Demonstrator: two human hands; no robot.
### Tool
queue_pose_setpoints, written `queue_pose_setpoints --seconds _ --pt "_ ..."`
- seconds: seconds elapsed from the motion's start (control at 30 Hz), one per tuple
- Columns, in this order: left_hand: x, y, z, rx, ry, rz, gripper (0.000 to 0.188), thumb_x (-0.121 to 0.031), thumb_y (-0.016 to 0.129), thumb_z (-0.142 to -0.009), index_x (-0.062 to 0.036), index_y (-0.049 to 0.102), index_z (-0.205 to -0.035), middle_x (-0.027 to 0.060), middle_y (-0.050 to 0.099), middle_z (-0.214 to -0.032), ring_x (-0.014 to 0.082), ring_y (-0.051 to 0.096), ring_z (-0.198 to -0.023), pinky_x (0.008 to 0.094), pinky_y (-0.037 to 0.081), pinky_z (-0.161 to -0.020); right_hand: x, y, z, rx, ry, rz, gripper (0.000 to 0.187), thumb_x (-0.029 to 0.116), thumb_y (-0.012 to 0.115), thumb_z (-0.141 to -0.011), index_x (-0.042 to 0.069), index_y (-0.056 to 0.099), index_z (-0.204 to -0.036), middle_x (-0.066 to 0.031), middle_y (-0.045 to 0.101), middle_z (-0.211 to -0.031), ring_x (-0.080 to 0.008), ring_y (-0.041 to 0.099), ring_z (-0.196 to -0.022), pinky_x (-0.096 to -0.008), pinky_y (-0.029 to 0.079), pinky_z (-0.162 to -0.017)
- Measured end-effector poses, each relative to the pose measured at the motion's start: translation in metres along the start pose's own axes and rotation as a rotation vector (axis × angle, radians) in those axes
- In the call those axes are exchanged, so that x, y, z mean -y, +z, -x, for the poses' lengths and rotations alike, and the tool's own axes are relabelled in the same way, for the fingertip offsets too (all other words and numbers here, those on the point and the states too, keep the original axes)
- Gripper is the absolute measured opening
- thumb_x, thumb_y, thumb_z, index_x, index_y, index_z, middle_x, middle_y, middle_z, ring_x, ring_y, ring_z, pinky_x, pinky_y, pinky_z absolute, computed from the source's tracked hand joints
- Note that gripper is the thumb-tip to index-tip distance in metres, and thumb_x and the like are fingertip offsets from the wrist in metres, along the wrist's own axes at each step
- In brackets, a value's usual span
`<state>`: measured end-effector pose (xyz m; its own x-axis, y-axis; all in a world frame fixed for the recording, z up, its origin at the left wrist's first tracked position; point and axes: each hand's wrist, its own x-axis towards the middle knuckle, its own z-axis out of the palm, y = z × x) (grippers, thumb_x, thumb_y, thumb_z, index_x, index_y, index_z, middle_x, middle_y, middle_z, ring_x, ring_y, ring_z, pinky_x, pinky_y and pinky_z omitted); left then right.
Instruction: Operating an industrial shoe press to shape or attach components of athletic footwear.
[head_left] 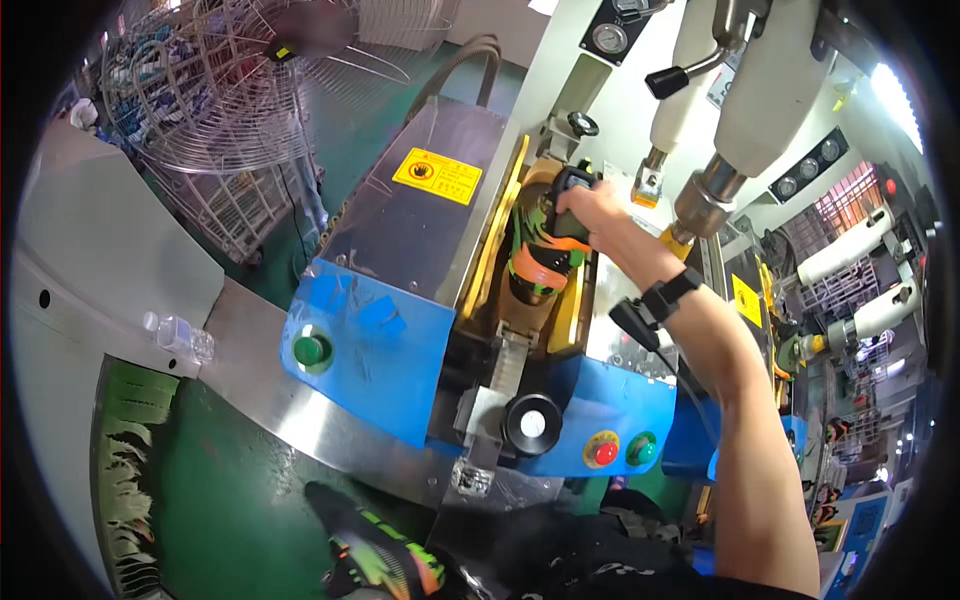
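Note:
My right hand [597,212] reaches forward over the machine, its fingers closed round the black upper end of a shoe [545,262] patterned in black, green and orange. That shoe lies in the machine's trough between two yellow pads [568,312]. Close to the right of my hand a metal press rod [705,195] comes down from a cream cylinder. At the bottom edge, another shoe [385,555] of similar colours shows, blurred and partly cut off. My left hand does not show.
A blue front panel carries a green button [311,348], a red button [604,452] and a black knob [532,424]. A wire fan guard [200,90] stands at the far left. On the left ledge lies a clear plastic bottle [180,337]. More machines line the right.

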<state>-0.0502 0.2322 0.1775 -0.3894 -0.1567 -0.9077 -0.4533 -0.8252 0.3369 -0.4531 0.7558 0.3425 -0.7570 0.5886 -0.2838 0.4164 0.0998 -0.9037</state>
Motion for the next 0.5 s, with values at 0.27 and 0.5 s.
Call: queue_pose_setpoints --seconds 0.27,0.5 --pt "0.059 0.088 0.024 0.063 0.039 -0.469 0.063 0.001 0.065 -0.072 0.0033 0.045 -0.132 0.0172 0.057 -0.115 0.0288 0.059 -0.102 0.0388 0.052 -0.082 -0.002 0.056 0.011 -0.292 -0.007 0.478 0.037 0.02 0.061 -0.072 -0.001 0.056 -0.103 -0.0164 0.062 -0.091 -0.0286 0.063 -0.083 -0.0393 0.051 -0.068" --pt "0.127 0.059 -0.016 0.319 0.434 -1.014 0.086 -0.008 0.074 -0.067 -0.0003 0.032 -0.142 0.0196 0.05 -0.129 0.0336 0.048 -0.12 0.0383 0.037 -0.103 -0.058 0.053 0.017 -0.31 -0.104 0.462 0.053 0.013 0.059 -0.073 -0.004 0.034 -0.116 -0.0304 0.051 -0.113 -0.0448 0.053 -0.108 -0.0475 0.044 -0.095"
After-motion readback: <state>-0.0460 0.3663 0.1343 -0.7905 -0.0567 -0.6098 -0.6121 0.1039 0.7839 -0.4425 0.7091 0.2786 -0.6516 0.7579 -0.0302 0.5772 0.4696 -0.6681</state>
